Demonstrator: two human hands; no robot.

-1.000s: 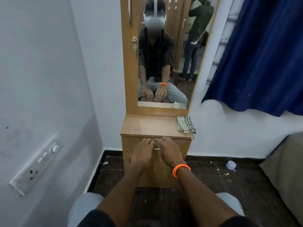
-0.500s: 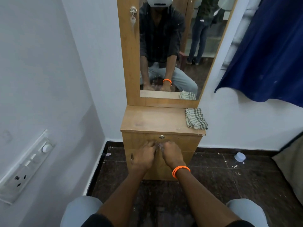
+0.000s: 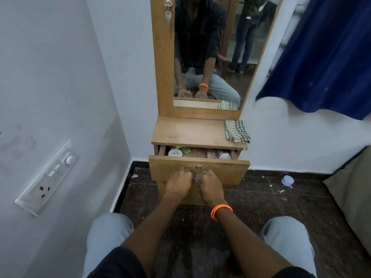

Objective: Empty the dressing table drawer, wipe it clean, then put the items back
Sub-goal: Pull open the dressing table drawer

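The wooden drawer of the dressing table stands pulled partly out. My left hand and my right hand both grip its small metal handle, fingers curled, side by side below the keyhole. Inside the drawer I see a round white tin, a green packet, a pink item and a white cap. A folded checked cloth lies on the tabletop at the right.
A tall mirror rises behind the tabletop. A wall with a switch panel runs close on the left. A blue curtain hangs at the right, above a cushion. A small white cap lies on the dark floor.
The drawer was closed in the earlier frames and is now pulled out a little, showing its contents. Both hands moved toward me with the handle.
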